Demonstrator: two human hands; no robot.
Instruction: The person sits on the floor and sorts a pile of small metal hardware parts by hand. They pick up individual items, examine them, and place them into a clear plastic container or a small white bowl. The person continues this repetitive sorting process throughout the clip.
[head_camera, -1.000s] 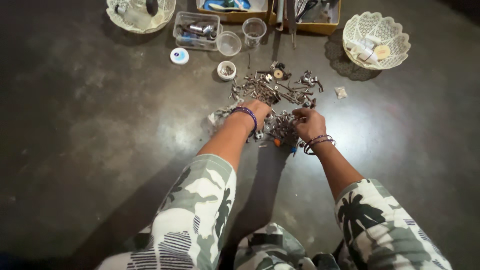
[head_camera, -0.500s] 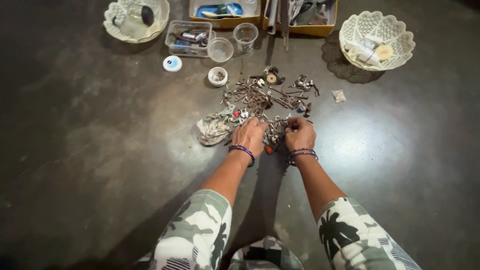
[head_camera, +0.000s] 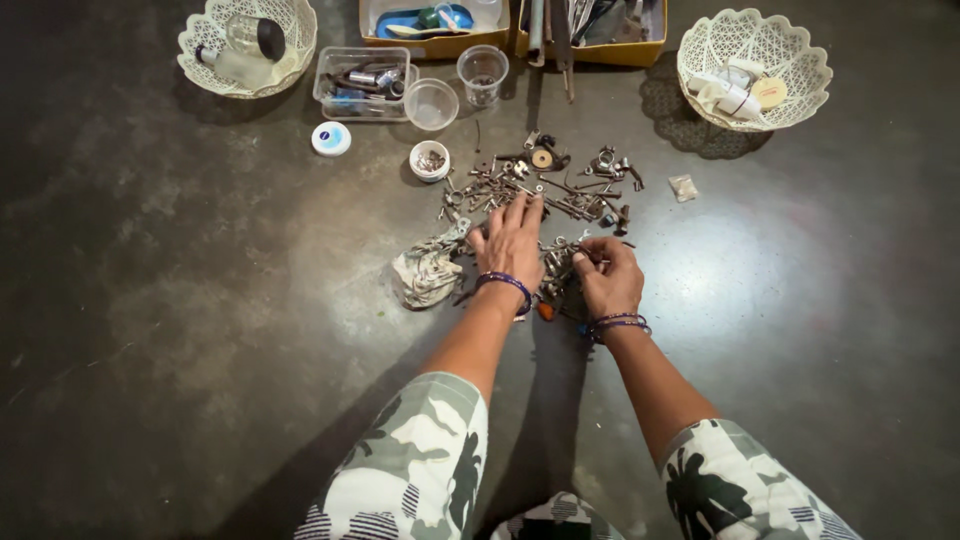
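A heap of rusty screws, bolts and small metal parts (head_camera: 545, 190) lies spread on the dark floor in front of me. My left hand (head_camera: 511, 242) lies flat on the heap with its fingers stretched out and apart, reaching toward the far side. My right hand (head_camera: 606, 272) rests at the near right of the heap with its fingertips pinched on a small metal piece (head_camera: 590, 260). A crumpled printed cloth (head_camera: 428, 272) lies just left of my left hand. Both wrists wear thin bangles.
Behind the heap stand a small white cup of bits (head_camera: 430, 160), a white round lid (head_camera: 331, 138), clear plastic cups (head_camera: 482, 74), a clear box (head_camera: 362, 82), two yellow trays of tools (head_camera: 590, 25) and two white lattice baskets (head_camera: 754, 70) (head_camera: 246, 42). A tiny bag (head_camera: 683, 187) lies at right.
My left hand has opened out and slid forward over the heap. My right hand has stayed at the near right, still pinching small parts. The view has shifted slightly.
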